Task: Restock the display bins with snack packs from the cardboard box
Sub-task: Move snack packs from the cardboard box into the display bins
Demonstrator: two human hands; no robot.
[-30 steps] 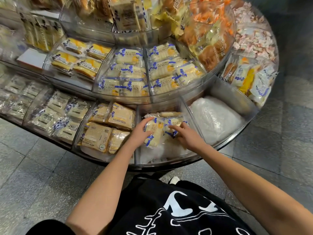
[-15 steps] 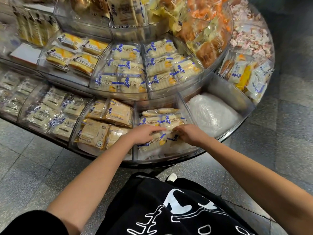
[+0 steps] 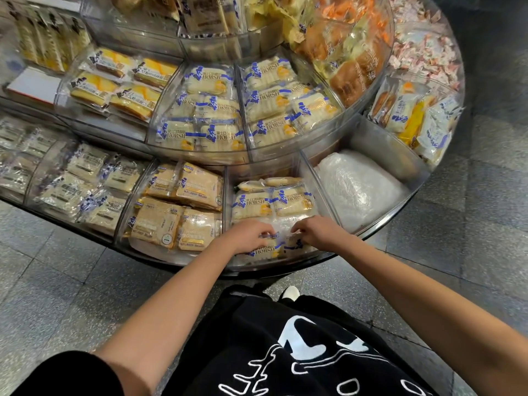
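Both my hands are inside a clear bin [image 3: 325, 195] on the lowest tier of a round display. My left hand [image 3: 247, 235] has curled fingers gripping the top edge of a white snack pack with blue print [image 3: 264, 251] at the bin's front. My right hand [image 3: 320, 232] pinches the neighbouring white pack [image 3: 297, 245] beside it. Two more of the same packs [image 3: 273, 204] lie flat behind them, with others at the back of the bin. The cardboard box is not in view.
To the left a bin holds tan packs [image 3: 177, 212]; to the right a bin holds a lumpy white plastic bag [image 3: 357, 187]. The tier above [image 3: 217, 118] carries the same white and blue packs. Grey tiled floor [image 3: 57, 281] surrounds the stand.
Both hands have drawn back from the middle of the bin toward its front edge, and now sit on the two front packs. The rear packs lie uncovered.
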